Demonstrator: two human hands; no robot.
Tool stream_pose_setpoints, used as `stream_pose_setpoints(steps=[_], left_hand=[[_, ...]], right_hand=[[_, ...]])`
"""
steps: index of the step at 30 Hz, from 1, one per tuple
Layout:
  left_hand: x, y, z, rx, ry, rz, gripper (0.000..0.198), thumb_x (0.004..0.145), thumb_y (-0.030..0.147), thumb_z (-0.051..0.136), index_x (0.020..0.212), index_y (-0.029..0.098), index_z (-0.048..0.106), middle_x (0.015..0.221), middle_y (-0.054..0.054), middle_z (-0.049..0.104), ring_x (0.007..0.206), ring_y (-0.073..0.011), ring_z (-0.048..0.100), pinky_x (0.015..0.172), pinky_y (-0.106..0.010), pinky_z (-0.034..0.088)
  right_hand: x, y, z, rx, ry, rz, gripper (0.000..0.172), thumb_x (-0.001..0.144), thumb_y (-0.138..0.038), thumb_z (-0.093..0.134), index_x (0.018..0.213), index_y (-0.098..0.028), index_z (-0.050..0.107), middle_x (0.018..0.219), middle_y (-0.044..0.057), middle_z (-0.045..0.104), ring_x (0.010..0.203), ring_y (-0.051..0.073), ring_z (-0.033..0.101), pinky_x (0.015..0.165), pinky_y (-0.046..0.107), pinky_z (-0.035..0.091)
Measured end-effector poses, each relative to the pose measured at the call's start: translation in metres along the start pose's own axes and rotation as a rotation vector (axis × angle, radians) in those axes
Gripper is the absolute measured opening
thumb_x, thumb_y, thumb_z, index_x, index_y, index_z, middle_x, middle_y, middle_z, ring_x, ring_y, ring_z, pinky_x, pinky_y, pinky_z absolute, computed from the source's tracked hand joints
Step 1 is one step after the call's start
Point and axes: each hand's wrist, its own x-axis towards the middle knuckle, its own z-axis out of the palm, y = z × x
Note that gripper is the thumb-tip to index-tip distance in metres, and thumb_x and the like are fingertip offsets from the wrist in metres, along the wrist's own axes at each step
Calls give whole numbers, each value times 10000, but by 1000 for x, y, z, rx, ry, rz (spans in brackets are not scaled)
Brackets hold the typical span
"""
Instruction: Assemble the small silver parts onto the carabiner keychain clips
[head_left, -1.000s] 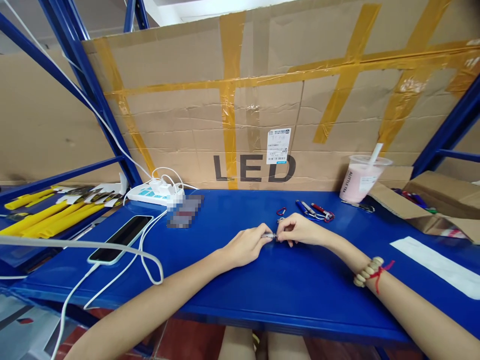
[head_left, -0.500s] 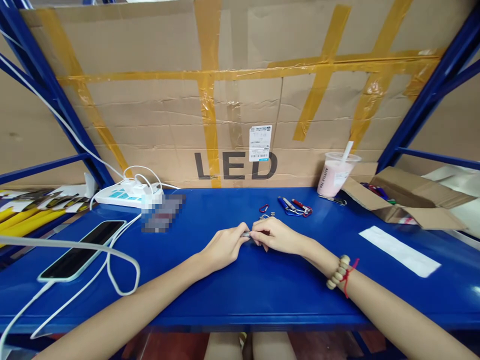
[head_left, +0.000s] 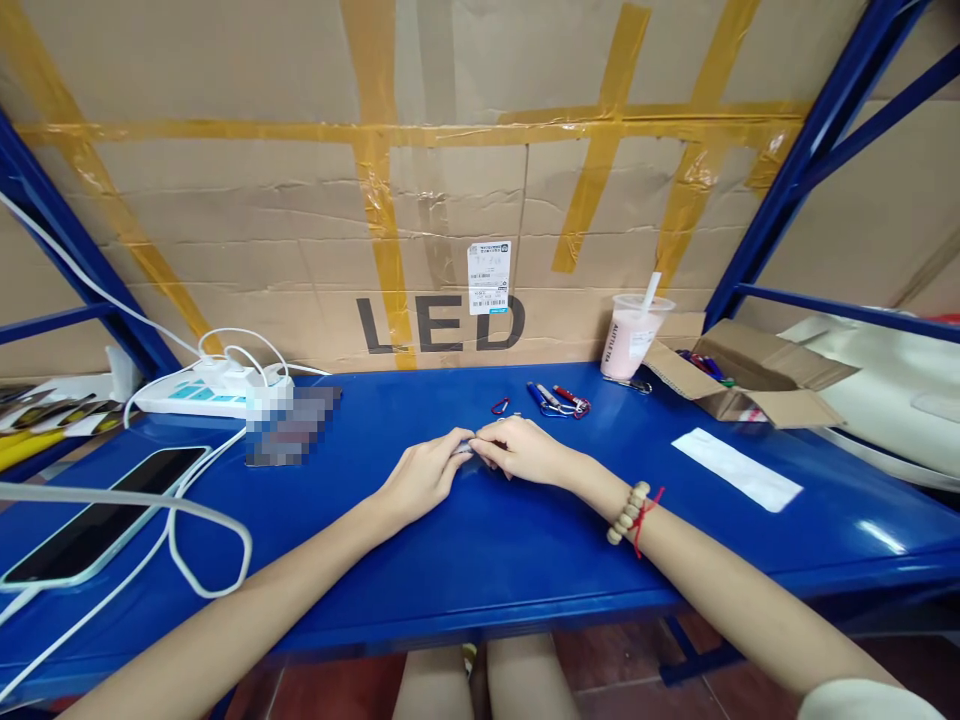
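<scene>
My left hand point(head_left: 424, 474) is closed, its thumb and fingers pinching a small silvery-grey piece point(head_left: 464, 447), possibly a mini flashlight or part of one. At the piece's other end, the fingers of my right hand point(head_left: 523, 450) are pinched together, so the fingertips of both hands nearly meet. Most of the piece is hidden. Just beyond them lies a small red carabiner point(head_left: 500, 406). To its right sits a cluster of blue, silver and red mini flashlights point(head_left: 556, 400) with carabiner clips.
On the blue table point(head_left: 450, 580) stand a pink drink cup point(head_left: 631, 340) and an open cardboard box point(head_left: 750, 380) holding small coloured items. A white paper strip point(head_left: 739, 470) lies right. Left are a phone point(head_left: 112, 515), white cables and a power strip point(head_left: 210, 390). Cardboard point(head_left: 300, 220) backs the table.
The whole view has shifted, so the scene sits further left and slightly higher. Both hands still hold the small piece; the fingertips look a little closer together.
</scene>
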Motion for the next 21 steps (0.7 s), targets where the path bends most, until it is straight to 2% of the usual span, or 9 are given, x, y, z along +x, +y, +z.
stream_pose_setpoints(steps=[5,12,16,21], left_hand=[[3,-2,0,-29,1,-34,255,910,295,338,1147,240,413,988,-16,670,875,-187,645,755,-269,473],[3,-2,0,13,35,-24,229,910,318,331,1079,244,466,991,-9,657,862,-180,642,739,-254,469],[4,-3,0,28,44,-5,238,908,325,326,1073,242,475,976,-10,655,843,-175,640,731,-249,468],[7,-3,-2,66,63,-34,247,909,315,310,1056,236,492,946,-9,657,815,-170,640,719,-244,462]], right_hand=[[1,-1,-3,-31,-3,21,390,919,-315,372,600,-152,525,520,-17,566,511,79,514,570,200,324],[1,-3,-6,-25,-5,46,390,921,-325,375,606,-152,527,500,-30,546,473,72,494,536,197,296],[0,-3,-8,-48,7,8,396,921,-355,376,625,-157,548,540,-22,570,503,77,503,541,200,291],[1,3,-6,-142,107,-50,403,903,-440,387,676,-173,586,653,1,618,613,102,539,556,207,284]])
